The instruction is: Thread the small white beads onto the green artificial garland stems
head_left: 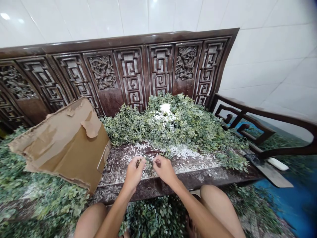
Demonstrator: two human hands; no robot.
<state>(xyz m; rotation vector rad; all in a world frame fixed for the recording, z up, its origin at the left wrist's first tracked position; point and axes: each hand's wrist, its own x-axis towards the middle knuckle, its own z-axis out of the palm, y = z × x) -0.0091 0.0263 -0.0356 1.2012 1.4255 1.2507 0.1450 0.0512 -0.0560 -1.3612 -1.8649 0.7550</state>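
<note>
Above the front edge of a dark wooden bench (158, 188), my left hand (135, 170) is closed around a small bunch of brownish-green stems. Close to its right, my right hand (163, 167) is pinched, its fingertips at a small green sprig between the hands; what they grip is too small to make out. Many small white discs (188, 153) lie scattered over the seat just behind the hands. A big heap of green artificial foliage (198, 122) rests against the carved backrest, with a pile of white pieces (165, 109) on top.
A torn cardboard box (71, 145) stands at the left on the bench. A cleaver-like blade (274, 172) and a white object (277, 164) lie by the right armrest (267, 117). More foliage (156, 215) fills the floor below, between the person's knees, and lies at the far left.
</note>
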